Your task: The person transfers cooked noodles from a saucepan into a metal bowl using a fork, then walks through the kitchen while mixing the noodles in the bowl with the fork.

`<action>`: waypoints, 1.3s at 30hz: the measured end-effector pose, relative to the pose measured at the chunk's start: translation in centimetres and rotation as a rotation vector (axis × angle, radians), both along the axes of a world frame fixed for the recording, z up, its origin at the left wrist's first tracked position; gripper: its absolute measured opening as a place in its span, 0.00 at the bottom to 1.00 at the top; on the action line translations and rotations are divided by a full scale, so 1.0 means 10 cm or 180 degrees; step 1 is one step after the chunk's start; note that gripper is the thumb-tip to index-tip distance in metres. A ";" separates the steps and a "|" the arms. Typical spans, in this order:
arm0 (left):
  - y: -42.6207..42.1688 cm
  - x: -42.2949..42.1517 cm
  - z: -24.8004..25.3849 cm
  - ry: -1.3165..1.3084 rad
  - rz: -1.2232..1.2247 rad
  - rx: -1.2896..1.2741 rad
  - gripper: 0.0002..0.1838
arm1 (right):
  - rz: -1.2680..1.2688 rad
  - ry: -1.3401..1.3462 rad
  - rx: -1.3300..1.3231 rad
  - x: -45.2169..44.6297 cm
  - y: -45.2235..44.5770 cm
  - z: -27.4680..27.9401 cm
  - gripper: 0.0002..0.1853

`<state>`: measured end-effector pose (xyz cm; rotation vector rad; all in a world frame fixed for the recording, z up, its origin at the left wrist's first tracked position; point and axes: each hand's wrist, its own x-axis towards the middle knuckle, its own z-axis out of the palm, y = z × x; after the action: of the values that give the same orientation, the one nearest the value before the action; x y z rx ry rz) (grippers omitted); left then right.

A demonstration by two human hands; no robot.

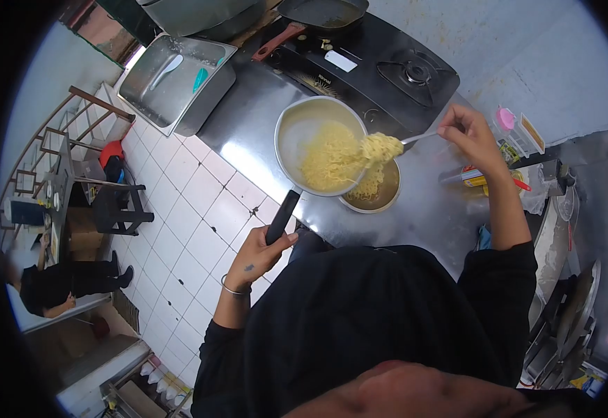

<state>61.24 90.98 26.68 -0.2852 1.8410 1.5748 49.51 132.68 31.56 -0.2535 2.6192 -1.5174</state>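
My left hand (256, 255) is closed round the black handle of a saucepan (291, 125), which is held over the steel counter. Yellow noodles (328, 157) lie in the pan toward its right side. In my right hand (472, 136) is a fork or spoon (421, 136), its head hidden under a clump of noodles lifted at the pan's right rim. Below that rim stands a metal bowl (387, 196) with noodles inside, partly covered by the pan.
A black gas stove (360, 76) carries a frying pan (321, 14) with a reddish handle. Left of it is a steel basin (161, 90) holding utensils. Packets and containers (485, 177) stand at right. Another person (67, 282) is at far left, near a black stool (119, 209).
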 end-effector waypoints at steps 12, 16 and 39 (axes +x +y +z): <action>0.03 -0.04 -0.07 0.0154 -0.0091 -0.0306 0.20 | 0.0662 0.2083 0.2998 0.27 -0.41 -0.41 0.05; 0.04 -0.03 -0.06 0.0081 -0.0083 -0.0253 0.22 | 0.0507 0.2669 0.3285 0.07 -0.54 -0.02 0.08; 0.09 -0.02 -0.01 0.0169 -0.0280 -0.0254 0.26 | 0.0557 -0.0095 0.0169 -0.23 -0.59 -0.79 0.08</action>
<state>61.01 91.85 26.54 -0.1971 1.9337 1.4644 47.18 126.76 23.62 -0.4390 2.5344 -1.3829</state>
